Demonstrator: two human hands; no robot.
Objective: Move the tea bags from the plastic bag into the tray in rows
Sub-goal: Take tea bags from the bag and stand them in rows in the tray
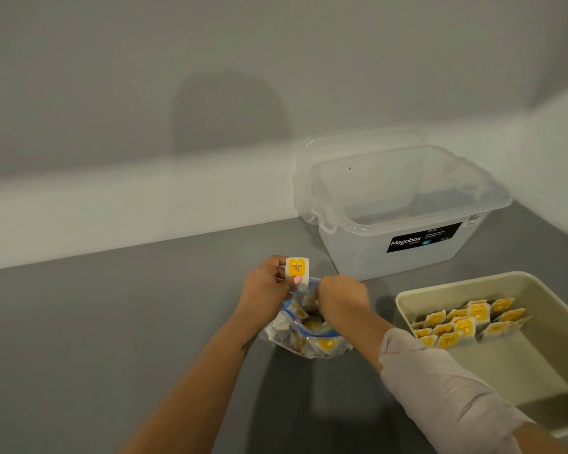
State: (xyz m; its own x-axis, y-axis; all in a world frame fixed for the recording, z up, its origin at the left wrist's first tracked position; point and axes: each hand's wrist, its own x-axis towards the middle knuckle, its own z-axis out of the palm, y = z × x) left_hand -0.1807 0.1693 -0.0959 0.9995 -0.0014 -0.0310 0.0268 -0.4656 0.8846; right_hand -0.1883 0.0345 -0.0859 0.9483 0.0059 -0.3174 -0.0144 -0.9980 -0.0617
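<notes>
Gleaming yellow-and-white square tea bag (297,267)

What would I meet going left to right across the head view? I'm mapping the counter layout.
Left hand pinching a tea bag → right hand at the plastic bag → clear storage box → tray with rows of tea bags.

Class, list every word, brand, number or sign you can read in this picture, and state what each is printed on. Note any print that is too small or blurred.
"Megabox": white letters on the black label of the clear plastic box.
Smaller print on that label: too small to read.
White sticker near the box's right corner: unreadable.
Dark print on the yellow tea bag held in the left hand: blurred.
Tea bags in the tray: print unreadable.
</notes>
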